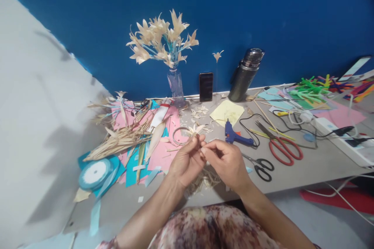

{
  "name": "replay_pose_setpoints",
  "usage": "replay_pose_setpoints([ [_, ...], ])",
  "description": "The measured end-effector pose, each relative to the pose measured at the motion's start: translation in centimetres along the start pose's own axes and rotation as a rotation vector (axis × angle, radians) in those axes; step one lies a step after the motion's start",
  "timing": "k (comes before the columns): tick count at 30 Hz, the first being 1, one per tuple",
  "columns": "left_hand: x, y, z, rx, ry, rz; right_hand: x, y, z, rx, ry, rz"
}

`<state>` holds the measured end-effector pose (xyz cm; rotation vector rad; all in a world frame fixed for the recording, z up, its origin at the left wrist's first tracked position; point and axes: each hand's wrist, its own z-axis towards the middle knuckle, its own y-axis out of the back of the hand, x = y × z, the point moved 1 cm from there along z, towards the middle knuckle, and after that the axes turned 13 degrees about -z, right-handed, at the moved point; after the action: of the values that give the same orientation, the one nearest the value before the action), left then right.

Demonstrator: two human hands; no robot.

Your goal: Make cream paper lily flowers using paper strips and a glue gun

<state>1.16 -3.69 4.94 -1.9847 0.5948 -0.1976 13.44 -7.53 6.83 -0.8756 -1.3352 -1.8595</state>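
My left hand (188,161) is turned palm up over the front of the table, its fingers closed at the base of a pale dried-husk flower (195,129). The petals spread out beyond my fingertips. My right hand (224,161) meets it from the right in a pinch, thumb and forefinger pressed together against the left fingers. What sits in that pinch is too small to make out. A thin round ring (174,137) lies just left of the flower. To the right are a blue glue gun (238,137) and black-handled scissors (263,169).
A bottle (175,85) of husk flowers, a phone (206,86) and a thermos (244,78) stand by the blue wall. Dried husks (119,142) and a ribbon roll (95,173) lie left. Red-handled scissors (283,148), cables and a power strip (339,140) are at right.
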Motion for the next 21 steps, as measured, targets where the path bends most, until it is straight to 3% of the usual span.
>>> replay_pose_setpoints([
  [11, 0.1, 0.2, 0.6, 0.068, -0.073, 0.099, -0.9, -0.5, 0.3, -0.019, -0.007, 0.034],
  [21, -0.1, 0.6, -0.3, 0.16, -0.184, 0.337, -0.8, 0.1, -0.1, -0.03, 0.035, -0.007],
])
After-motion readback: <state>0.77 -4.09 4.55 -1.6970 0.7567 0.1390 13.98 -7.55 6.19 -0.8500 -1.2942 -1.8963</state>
